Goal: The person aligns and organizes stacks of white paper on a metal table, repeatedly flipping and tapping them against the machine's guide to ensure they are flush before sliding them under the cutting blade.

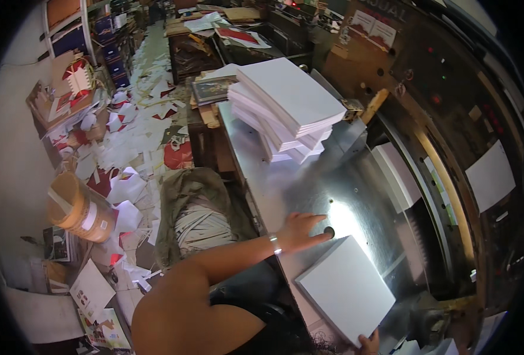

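My left hand reaches over the metal table with thumb and fingers stretched apart and nothing held. Its fingertips are close to a small dark round knob or hole; I cannot tell whether they touch it. Near me on the table lies a thick white paper block, set at an angle. At its near right corner, my right hand grips the edge, and most of that hand is cut off by the frame. Another white block rests against the machine on the right.
A tall, unevenly stacked pile of white paper blocks stands at the table's far end. Left of the table sits a sack of paper strips. A tan bucket and scattered paper scraps cover the floor. The dark machine rises at right.
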### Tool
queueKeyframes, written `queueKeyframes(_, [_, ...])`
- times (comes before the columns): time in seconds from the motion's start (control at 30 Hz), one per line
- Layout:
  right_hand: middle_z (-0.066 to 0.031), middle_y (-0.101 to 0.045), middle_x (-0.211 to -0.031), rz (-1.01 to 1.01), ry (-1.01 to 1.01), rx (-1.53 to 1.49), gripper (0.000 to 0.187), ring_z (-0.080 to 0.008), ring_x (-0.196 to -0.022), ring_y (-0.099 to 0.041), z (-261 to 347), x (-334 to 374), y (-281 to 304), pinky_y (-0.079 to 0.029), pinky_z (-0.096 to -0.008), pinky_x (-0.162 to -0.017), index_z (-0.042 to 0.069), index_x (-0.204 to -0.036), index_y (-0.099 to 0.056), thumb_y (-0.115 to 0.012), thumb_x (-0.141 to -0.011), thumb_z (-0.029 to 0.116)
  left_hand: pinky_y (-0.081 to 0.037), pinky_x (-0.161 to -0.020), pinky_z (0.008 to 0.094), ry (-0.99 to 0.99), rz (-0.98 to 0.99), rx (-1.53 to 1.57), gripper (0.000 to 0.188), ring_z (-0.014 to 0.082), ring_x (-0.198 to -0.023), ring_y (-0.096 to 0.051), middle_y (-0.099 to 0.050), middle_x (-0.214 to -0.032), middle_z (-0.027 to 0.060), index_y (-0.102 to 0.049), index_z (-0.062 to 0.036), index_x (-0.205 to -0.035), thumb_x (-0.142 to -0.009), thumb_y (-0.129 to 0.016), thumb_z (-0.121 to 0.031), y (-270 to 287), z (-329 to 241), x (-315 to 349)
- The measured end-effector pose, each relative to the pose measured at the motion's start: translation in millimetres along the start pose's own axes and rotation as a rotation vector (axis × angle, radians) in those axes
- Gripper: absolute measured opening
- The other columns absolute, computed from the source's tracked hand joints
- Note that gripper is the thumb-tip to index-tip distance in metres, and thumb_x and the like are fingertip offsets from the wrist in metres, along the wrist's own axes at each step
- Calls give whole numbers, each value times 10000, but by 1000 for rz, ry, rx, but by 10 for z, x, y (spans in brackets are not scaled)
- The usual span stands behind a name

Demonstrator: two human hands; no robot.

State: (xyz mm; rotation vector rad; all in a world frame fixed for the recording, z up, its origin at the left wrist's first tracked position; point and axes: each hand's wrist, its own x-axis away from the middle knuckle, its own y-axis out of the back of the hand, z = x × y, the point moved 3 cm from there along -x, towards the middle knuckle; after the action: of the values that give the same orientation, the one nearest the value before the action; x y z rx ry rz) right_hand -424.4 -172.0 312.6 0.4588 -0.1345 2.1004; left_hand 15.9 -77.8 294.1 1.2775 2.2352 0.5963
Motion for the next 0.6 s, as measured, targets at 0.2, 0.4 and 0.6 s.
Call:
queueKeyframes(0.2, [-123, -638, -1076, 93, -50, 62, 509, -215, -852, -662, 394, -598, 115, -564, -350, -584, -13, -1304, -507, -565, -801, 34, -59, -1161, 615, 20, 83, -125, 853, 351, -1441, -315, -527, -1412, 170, -430, -80, -1465, -911, -406, -729, -298, -324, -367])
queueKeyframes(0.4, [-126, -612, -1249, 202, 175, 47, 582, -201, -1127, -590, 495, -693, -324, -438, -321, -1019, -72, -1362, -495, -625, -804, 35, -34, -1193, 581, -96, 108, -550, 1058, 328, -1489, -223, -370, -1536, 219, -409, -46, -1483, -784, -482, -837, 178, -545, -747])
queueKeyframes(0.6, [-132, -589, -1312, 176, 494, 103, 755, -199, -1177, -578, 938, -220, -739, -430, -327, -1027, -64, -1476, -372, -682, -792, 17, -418, -1044, 374, -44, 754, -347, 990, 340, -1253, -547, -580, -1335, 227, -531, -11, -1370, -794, -513, -816, -29, -599, -950])
